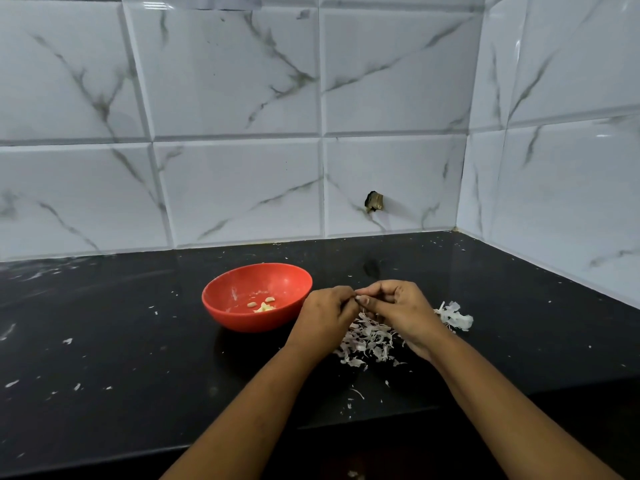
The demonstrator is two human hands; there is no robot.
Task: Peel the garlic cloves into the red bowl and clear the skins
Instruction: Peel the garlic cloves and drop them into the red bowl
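The left hand (325,317) and right hand (401,313) meet fingertip to fingertip, knuckles up, both pinching a small pale clove (358,299) that the curled fingers mostly hide. Directly under them lies a heap of skins (370,337), with a second clump (457,317) just right of the right hand. The bowl (242,317) sits just left of the left hand and holds a few peeled cloves (263,304). Flecks dot the black counter (138,341), open to the left; its front edge runs under the forearms. A tiled wall (242,185) rises beyond the hands, and a side wall (554,168) closes the right.
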